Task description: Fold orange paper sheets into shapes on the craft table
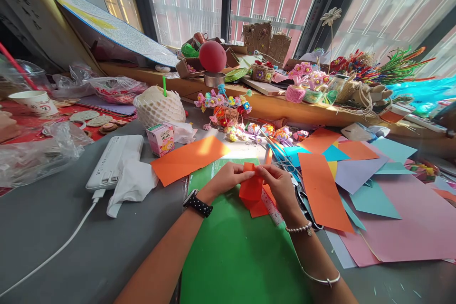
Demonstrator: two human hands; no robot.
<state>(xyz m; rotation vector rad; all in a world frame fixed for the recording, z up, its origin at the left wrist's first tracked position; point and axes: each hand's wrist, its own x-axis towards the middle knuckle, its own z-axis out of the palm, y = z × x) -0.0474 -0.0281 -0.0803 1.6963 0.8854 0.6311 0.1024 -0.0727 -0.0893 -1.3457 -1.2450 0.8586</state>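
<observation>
A small piece of orange folded paper [251, 191] is held up over a green board [235, 256]. My left hand [226, 176], with a watch on its wrist, pinches the paper's upper left edge. At its upper right edge, my right hand [280, 185] pinches the same paper between thumb and fingertips. Another bit of orange paper shows beneath it. Below my right hand lies a slim pink-and-white patterned tool [272, 206], whose kind I cannot make out. Scissors [304, 199] lie partly hidden to the right.
Coloured paper sheets [406, 218] spread across the right side. An orange strip [190, 157] lies beyond my left hand. A white power bank [114, 164] with a cable, a tissue [133, 185] and a small box [160, 140] are at left. Paper flowers [224, 109] stand behind.
</observation>
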